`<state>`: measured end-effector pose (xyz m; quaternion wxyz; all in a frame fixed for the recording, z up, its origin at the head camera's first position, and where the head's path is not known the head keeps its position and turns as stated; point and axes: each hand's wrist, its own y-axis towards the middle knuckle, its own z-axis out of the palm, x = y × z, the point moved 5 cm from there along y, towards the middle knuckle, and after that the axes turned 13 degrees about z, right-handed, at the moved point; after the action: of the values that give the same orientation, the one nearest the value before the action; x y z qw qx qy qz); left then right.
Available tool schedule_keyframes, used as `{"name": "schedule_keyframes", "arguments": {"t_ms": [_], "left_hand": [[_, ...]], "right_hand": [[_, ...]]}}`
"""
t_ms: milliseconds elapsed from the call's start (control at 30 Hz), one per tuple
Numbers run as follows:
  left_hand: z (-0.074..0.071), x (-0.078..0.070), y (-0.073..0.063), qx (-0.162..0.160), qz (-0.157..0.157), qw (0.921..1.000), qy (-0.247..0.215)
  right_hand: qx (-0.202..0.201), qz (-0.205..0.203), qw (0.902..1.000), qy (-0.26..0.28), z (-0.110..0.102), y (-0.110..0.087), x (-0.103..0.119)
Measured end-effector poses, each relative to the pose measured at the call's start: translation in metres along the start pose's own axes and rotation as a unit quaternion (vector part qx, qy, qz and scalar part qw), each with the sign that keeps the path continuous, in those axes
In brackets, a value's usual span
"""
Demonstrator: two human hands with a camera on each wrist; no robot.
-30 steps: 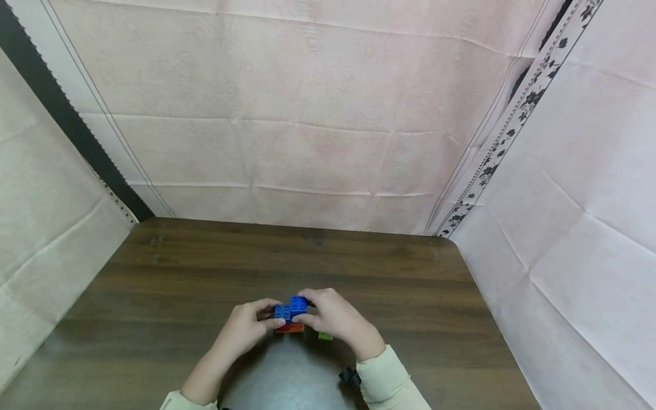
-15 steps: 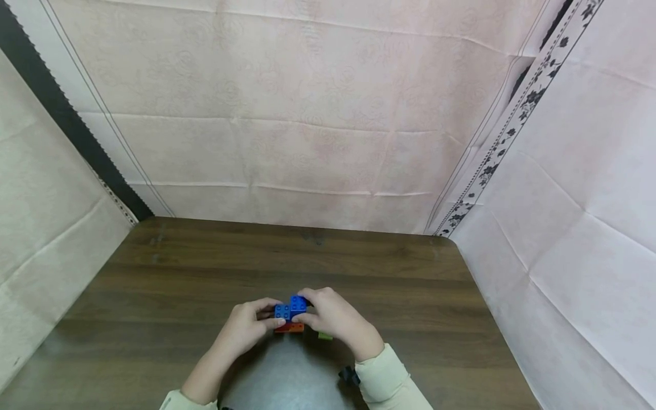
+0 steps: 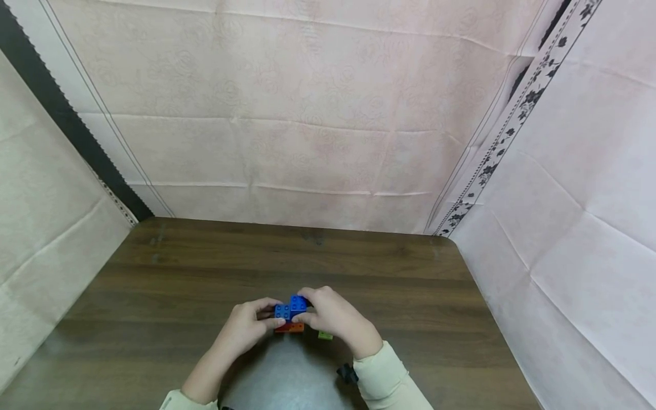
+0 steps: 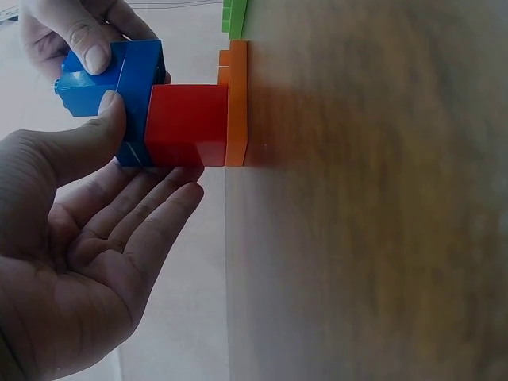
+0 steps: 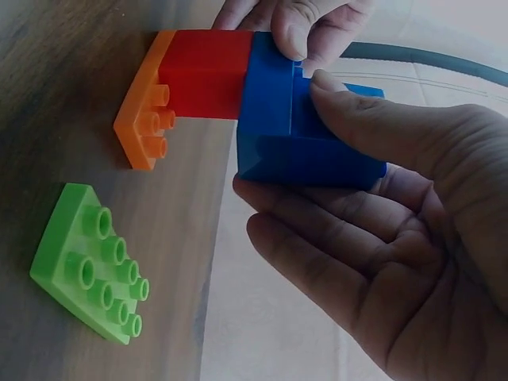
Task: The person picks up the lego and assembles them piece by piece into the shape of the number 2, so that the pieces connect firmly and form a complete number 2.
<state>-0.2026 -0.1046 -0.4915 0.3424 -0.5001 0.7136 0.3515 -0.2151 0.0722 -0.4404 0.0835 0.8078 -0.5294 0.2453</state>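
Observation:
A stack of toy building bricks stands on the table in front of me. Its base is an orange plate (image 4: 237, 107) with studs showing, and a red block (image 4: 187, 125) sits on that. Across the red block lies a wider blue brick (image 4: 141, 91), pinched between the thumb and fingers of my left hand (image 3: 247, 328). On top of it, toward the right, is another blue brick (image 5: 337, 155), which my right hand (image 3: 334, 314) grips with its thumb on the near side and fingers behind. The two blue bricks meet face to face, with a thin line between them.
A green studded plate (image 5: 62, 242) lies on the wooden table (image 3: 205, 262), just right of the stack and partly under my right hand in the head view. A small black device (image 3: 347, 373) is at my right wrist. Pale cloth (image 3: 307, 142) walls the table's back and sides.
My right wrist and sleeve have shifted very slightly up and left. Both hands keep their hold, and the stack stays where it was.

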Motion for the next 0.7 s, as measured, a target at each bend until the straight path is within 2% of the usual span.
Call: {"name": "schedule_keyframes", "arguments": {"t_ms": [700], "left_hand": [[0.0,0.0023,0.0001,0.003,-0.001,1.0,0.002]], "right_hand": [[0.019,0.023,0.9995,0.008,-0.0033,-0.0006,0.0024]]}}
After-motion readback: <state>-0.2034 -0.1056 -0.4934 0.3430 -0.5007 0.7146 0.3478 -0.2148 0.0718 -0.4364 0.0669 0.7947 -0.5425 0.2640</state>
